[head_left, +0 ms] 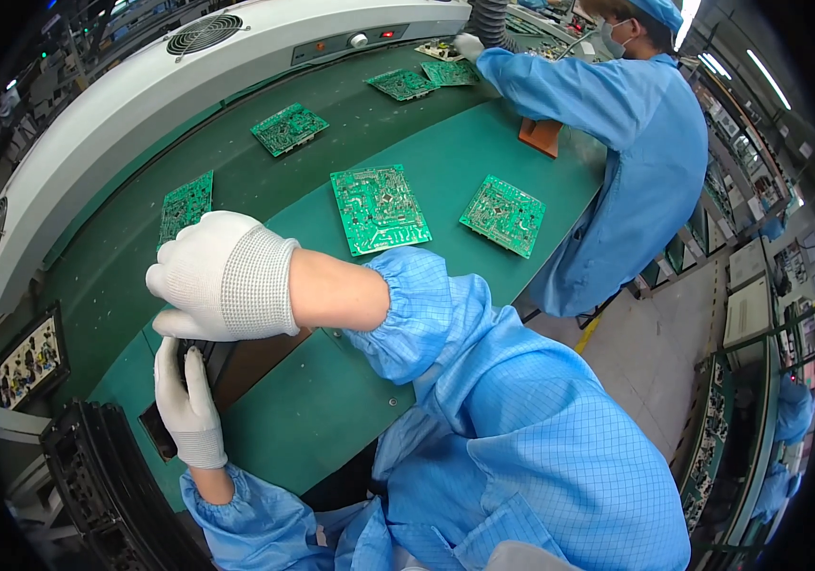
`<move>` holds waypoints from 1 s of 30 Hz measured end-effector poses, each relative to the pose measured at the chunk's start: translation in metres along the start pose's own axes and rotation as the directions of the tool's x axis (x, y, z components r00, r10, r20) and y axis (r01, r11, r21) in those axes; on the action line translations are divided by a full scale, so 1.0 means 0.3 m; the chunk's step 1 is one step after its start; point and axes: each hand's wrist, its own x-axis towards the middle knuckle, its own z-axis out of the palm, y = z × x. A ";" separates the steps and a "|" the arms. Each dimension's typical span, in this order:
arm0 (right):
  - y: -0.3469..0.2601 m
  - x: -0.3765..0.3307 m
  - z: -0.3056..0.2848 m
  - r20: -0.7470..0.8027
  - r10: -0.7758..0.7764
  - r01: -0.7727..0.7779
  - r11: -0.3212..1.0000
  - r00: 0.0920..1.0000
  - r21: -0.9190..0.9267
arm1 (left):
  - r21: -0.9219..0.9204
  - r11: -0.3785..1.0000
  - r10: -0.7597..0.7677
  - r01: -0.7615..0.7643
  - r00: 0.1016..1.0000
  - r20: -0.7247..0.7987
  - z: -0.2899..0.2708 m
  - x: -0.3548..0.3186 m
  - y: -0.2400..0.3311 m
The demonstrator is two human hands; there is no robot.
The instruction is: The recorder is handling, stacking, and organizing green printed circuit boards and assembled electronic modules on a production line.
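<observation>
My right hand (pixel 222 276), in a white knit glove, reaches across to the left with its fingers curled; what they close on is hidden behind the hand. Just below it, my left hand (pixel 186 400), gloved alike, has thumb and fingers around part of a dark frame (pixel 220 359). A brown flat surface (pixel 260 366) shows beside that frame, mostly covered by my right arm. Past my right knuckles is a green circuit board (pixel 186 205), its lower edge hidden by the hand. I cannot tell whether the hand touches it.
Two circuit boards (pixel 381 209) (pixel 505 215) lie on the green bench (pixel 331 409). Others (pixel 290 128) sit along the darker strip under a white curved fan unit (pixel 141 105). Black racks (pixel 108 485) and a framed board (pixel 32 357) stand left. A co-worker (pixel 617 143) works at far right.
</observation>
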 end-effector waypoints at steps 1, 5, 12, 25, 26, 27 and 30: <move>0.000 0.000 0.002 0.000 0.000 0.000 1.000 1.000 0.003 | 0.022 1.000 0.001 -0.001 1.000 0.022 -0.002 0.000 -0.001; 0.000 -0.002 0.005 -0.011 0.004 -0.004 1.000 1.000 0.012 | -0.041 0.999 -0.002 0.001 1.000 -0.031 0.012 -0.002 -0.006; -0.015 0.000 -0.010 0.014 0.009 -0.009 1.000 1.000 0.002 | -0.011 1.000 0.002 -0.002 0.999 -0.032 -0.004 -0.009 0.007; 0.009 -0.003 0.013 0.007 0.005 -0.005 1.000 1.000 0.009 | -0.032 0.999 0.000 -0.001 1.000 -0.019 0.018 0.000 -0.017; 0.008 -0.003 0.015 0.005 0.003 -0.003 1.000 1.000 0.010 | -0.033 0.999 0.001 -0.002 1.000 -0.021 0.018 0.000 -0.019; 0.008 -0.002 0.017 0.004 0.002 -0.002 1.000 1.000 0.011 | -0.032 0.999 0.007 -0.007 1.000 -0.025 0.019 -0.001 -0.021; 0.010 -0.003 0.016 -0.003 -0.003 0.003 1.000 1.000 0.010 | -0.037 0.999 0.008 -0.009 1.000 -0.025 0.019 -0.001 -0.018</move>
